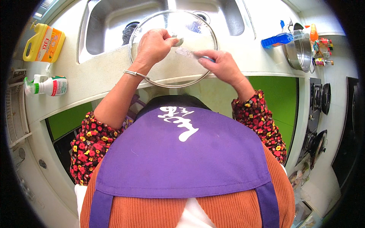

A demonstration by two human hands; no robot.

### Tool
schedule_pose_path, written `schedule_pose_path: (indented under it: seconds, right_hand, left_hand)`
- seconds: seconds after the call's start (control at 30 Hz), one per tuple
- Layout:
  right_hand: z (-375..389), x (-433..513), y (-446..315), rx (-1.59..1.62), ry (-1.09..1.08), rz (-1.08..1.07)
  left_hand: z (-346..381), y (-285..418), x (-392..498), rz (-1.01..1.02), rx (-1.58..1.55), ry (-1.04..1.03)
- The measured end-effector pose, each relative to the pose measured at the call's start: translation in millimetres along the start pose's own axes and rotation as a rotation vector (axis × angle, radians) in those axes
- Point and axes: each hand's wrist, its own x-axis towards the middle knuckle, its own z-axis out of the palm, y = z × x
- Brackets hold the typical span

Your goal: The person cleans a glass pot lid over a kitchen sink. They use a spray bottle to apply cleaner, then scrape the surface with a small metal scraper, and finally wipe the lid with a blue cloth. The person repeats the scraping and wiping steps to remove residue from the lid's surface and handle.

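A round glass pot lid (171,71) with a metal rim is held over the counter's front edge and partly over the sink. My left hand (155,47) grips the lid's knob (179,42) at its centre. In my right hand (221,64) is a small scraper (186,53) with a flat pale blade and a blue handle. The blade's tip is close to the knob; whether it touches the glass I cannot tell.
A double-bowl steel sink (114,17) lies behind the lid, with a dark scouring pad (127,35) in its left bowl. A yellow jug (44,42) and a spray bottle (55,86) stand left. On the right are a blue bottle (275,40), a steel pot (299,54) and a stove (313,114).
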Motion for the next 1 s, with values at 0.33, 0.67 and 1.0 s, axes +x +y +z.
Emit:
schedule_pose_path:
  seconds: [0.33, 0.67, 1.0]
  right_hand:
    - [-28, 27, 4, 0.020, -0.136, -0.039]
    - [-15, 47, 22, -0.095, 0.107, -0.153]
    - [42, -6, -14, -0.183, 0.357, -0.001]
  left_hand:
    - [-2, -3, 4, -0.014, 0.029, 0.004]
    - [-7, -7, 7, -0.049, -0.023, -0.007]
    - [-4, -3, 9, -0.025, -0.061, -0.025]
